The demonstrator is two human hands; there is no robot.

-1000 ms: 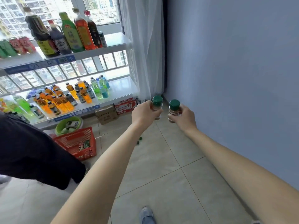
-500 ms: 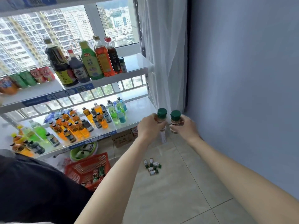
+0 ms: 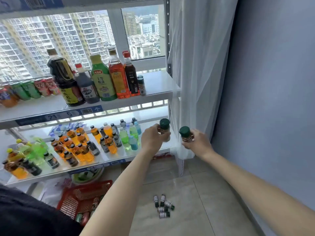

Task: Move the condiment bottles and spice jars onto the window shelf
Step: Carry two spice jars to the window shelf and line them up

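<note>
Shelf (image 3: 158,86) of smooth white board already carries five tall glossy bottles (image 3: 100,79) and two small jars (image 3: 141,86), with bare space at its right end. Each hand grips one upright green-capped cylindrical jar, left hand (image 3: 151,138) and right hand (image 3: 197,143), both below that shelf. Five more (image 3: 163,206) lie on the tiled floor, so roughly half looks done.

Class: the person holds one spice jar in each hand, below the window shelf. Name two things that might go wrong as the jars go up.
1. With the left hand and right hand both full, neither can steady the tall bottles crowding the window shelf; a nudge might topple one.
2. Loose jars on the floor lie near the person's feet and may be stepped on.
</note>
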